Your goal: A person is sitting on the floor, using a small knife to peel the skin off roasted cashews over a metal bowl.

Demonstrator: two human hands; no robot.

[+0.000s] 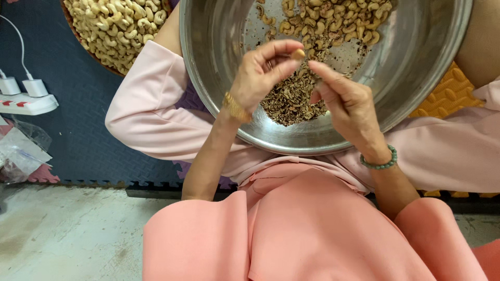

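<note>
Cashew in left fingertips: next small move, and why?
Probably bring the right hand in to rub the skin off the cashew. The left hand pinches it above the steel bowl, over the pile of husks, and the right fingertips sit just beside it.

A single cashew kernel point(298, 53) — pale tan, small, curved — sits pinched between thumb and fingertips of the left hand point(260, 73), just above the steel bowl point(219, 62). The right hand point(344, 101) hovers at its 4 o'clock, fingertips just beside the nut. Below, a heap of dark brown skins point(291, 99) lies at the bowl's 6 o'clock — unpeeled, speckled cashews point(333, 21) pile toward 12 o'clock. The bowl is round, shiny, tilted on the lap.
</note>
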